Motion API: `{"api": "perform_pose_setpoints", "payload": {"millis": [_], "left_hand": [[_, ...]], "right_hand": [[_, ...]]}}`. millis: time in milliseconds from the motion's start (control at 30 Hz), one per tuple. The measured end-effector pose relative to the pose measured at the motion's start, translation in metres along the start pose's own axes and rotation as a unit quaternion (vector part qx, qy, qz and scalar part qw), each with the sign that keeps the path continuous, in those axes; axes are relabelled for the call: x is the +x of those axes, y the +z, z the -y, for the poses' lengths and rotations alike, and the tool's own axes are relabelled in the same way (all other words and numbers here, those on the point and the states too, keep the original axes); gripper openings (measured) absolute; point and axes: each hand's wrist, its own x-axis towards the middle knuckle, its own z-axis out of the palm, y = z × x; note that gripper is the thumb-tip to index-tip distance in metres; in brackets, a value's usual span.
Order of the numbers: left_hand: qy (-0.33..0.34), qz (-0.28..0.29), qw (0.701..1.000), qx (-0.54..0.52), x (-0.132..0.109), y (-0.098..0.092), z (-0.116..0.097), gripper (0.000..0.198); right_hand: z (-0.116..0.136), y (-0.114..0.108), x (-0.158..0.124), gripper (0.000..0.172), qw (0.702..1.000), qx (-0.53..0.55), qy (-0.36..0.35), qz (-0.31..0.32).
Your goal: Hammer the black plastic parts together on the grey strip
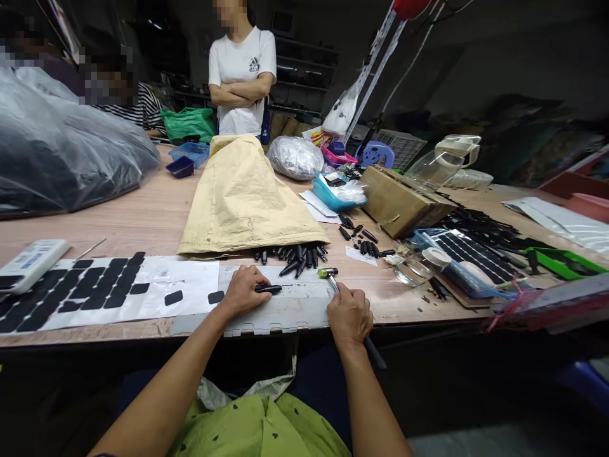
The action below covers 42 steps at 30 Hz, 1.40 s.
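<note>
The left forearm (166,374) and right forearm (373,400) reach forward, well apart. The left grip (245,289) is palm down, half curled; the right grip (351,314) is wrapped tight, knuckles up.

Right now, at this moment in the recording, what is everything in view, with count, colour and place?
Hammer: one, yellow-green and black head, in the right hand
Held tube: one, black, under the left fingers
Loose tubes: many, black, at the sack's near edge
Sack: one, tan, mid-bench
Work sheet: one, grey, below the hands
Patches: many, black, left on white backing
Plastic bag: one, grey, far left
Green bag: one, green, far side
Box: one, brown, right of centre
Bench: one, pale wood, beneath everything
Standing person: one, white shirt, beyond the bench
Right-hand clutter: mixed, too jumbled to count
Left hand: one, bare, near centre
Right hand: one, bare, right of centre
</note>
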Motion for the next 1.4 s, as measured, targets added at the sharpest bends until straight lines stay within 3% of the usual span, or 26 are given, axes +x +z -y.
{"api": "perform_pose_setpoints", "payload": {"millis": [133,300,533,633,800,933,1033,1167,1400], "left_hand": [[0.061,0.074,0.995,-0.008,-0.015,-0.007,-0.004,0.018],[0.109,0.149,0.982,-0.026,-0.051,-0.009,-0.004,0.026],[0.103,0.153,0.983,0.012,-0.081,-0.007,-0.010,0.023],[0.082,0.110,0.990,-0.042,-0.068,-0.009,-0.012,0.017],[-0.081,-0.100,0.991,-0.033,-0.003,-0.008,-0.006,0.022],[-0.199,-0.138,0.969,0.048,0.047,-0.004,-0.001,0.027],[-0.255,-0.134,0.953,0.094,0.065,-0.003,-0.003,0.028],[-0.283,-0.113,0.947,0.101,0.060,-0.011,-0.004,0.023],[-0.236,-0.038,0.966,0.096,0.007,-0.026,0.000,0.013]], "right_hand": [[0.001,0.000,-0.002,0.028,1.000,-0.014,-0.014,-0.002],[-0.001,0.000,-0.003,0.028,0.999,-0.025,-0.019,-0.009],[0.001,-0.001,-0.003,0.028,0.999,-0.028,-0.021,-0.008],[0.001,-0.001,-0.004,0.028,0.999,-0.031,-0.022,-0.010],[0.000,0.001,-0.003,0.029,0.999,-0.039,-0.025,-0.012],[0.001,0.001,-0.002,0.029,0.999,-0.041,-0.029,-0.009],[0.002,0.000,-0.002,0.029,0.999,-0.041,-0.030,0.000],[0.003,-0.004,-0.002,0.029,0.999,-0.045,-0.027,0.011],[0.003,-0.003,-0.002,0.029,0.999,-0.043,-0.022,0.013]]}}
